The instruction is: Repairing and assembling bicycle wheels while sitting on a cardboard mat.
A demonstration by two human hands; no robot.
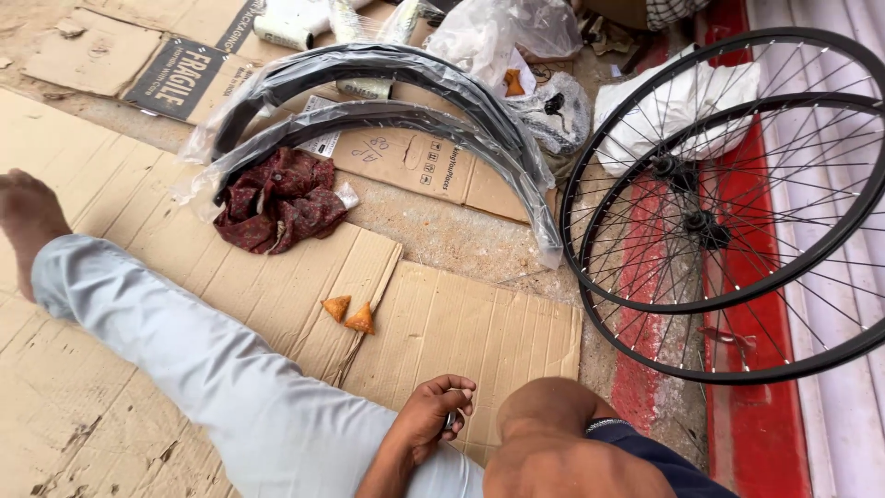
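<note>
While the left hand point(433, 410) curls around a small metal item, flattened cardboard point(461, 323), bicycle wheels point(728, 212) beside.

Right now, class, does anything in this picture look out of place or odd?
Yes. Two orange triangular snacks lie straight on the bare cardboard on the ground, with no plate under them. A crumpled dark red cloth lies under the plastic-wrapped black mudguards. The cardboard is torn and scuffed near the light trouser leg.
</note>
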